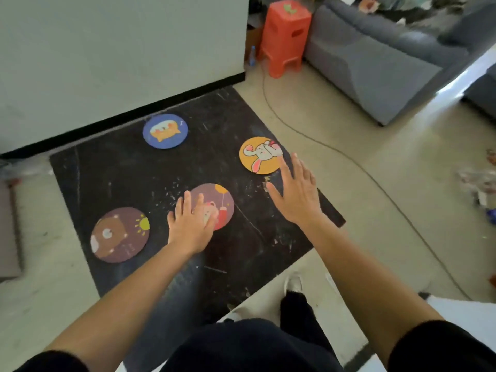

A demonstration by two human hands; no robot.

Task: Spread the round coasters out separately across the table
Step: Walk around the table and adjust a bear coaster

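Several round coasters lie apart on a scratched black table (112, 170). A blue coaster (165, 131) sits at the far side near the wall. An orange rabbit coaster (259, 155) lies at the right edge. A brown bear coaster (120, 234) rests at the near left. In the middle is a mauve coaster (221, 204). My left hand (189, 224) lies flat with spread fingers on the mauve coaster's left part. My right hand (296, 194) hovers open just below the orange coaster, fingertips at its rim.
A white wall (120, 49) borders the table's far side. An orange plastic stool (284, 36) and a grey sofa (375, 68) stand beyond. A cable (349, 157) runs over the floor on the right. My foot (294, 283) is near the table's front corner.
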